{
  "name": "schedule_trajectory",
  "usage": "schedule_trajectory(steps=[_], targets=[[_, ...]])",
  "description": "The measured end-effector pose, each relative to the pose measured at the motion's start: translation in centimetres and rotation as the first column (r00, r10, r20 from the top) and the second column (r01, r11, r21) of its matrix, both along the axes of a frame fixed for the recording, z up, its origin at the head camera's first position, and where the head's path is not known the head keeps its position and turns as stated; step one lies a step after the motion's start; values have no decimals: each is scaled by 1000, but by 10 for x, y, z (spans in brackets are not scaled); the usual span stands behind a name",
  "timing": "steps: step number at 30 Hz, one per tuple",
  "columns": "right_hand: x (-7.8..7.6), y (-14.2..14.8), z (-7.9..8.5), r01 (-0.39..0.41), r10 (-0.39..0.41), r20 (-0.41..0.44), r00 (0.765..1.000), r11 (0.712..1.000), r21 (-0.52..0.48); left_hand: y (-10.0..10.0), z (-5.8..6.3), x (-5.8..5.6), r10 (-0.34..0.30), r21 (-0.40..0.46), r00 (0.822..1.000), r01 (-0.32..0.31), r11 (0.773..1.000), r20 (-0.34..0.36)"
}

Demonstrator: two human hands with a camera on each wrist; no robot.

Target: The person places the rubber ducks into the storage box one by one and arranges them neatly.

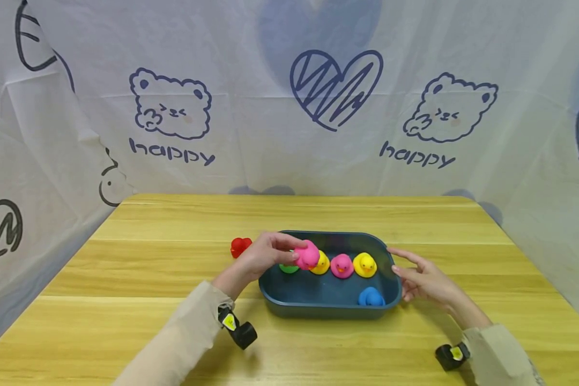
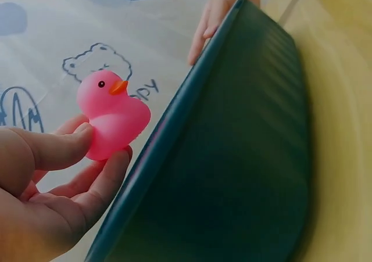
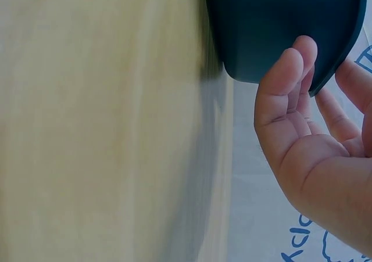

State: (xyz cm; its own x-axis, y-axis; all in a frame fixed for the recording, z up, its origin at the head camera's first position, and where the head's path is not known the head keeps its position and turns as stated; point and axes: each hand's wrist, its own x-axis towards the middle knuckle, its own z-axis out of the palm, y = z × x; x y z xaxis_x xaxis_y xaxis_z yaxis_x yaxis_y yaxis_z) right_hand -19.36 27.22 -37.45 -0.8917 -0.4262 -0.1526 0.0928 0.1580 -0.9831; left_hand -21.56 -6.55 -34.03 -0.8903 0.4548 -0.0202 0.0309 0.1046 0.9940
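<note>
I pinch the pink duck (image 1: 307,254) in my left hand (image 1: 262,256), over the left end of the blue tub (image 1: 289,306) beside its row of ducks. My right hand (image 1: 422,279) rests open against the tub's right wall. Next I judge it needs lowering into a free spot.

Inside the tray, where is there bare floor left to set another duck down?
The dark blue plastic tray has bare floor at front left, between the blue rubber duck and the left wall. The back row is crowded: yellow rubber ducks, a pink one.
</note>
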Motion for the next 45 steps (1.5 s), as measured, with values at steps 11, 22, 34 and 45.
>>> schedule_trajectory(steps=[11,22,34,45], targets=[[0,2,-2,-4,4,-4,1000,1000,-18,21,-12,1,-67,22,998,67,998,-11],[-1,3,-2,-11,11,-3,1000,1000,-19,36,-16,2,-95,19,992,94,995,83],[0,2,-2,-11,11,0,1000,1000,-17,49,-20,-1,-116,-16,973,122,992,202],[0,2,-2,-8,8,3,1000,1000,-28,55,-24,0,-145,34,923,143,989,356]])
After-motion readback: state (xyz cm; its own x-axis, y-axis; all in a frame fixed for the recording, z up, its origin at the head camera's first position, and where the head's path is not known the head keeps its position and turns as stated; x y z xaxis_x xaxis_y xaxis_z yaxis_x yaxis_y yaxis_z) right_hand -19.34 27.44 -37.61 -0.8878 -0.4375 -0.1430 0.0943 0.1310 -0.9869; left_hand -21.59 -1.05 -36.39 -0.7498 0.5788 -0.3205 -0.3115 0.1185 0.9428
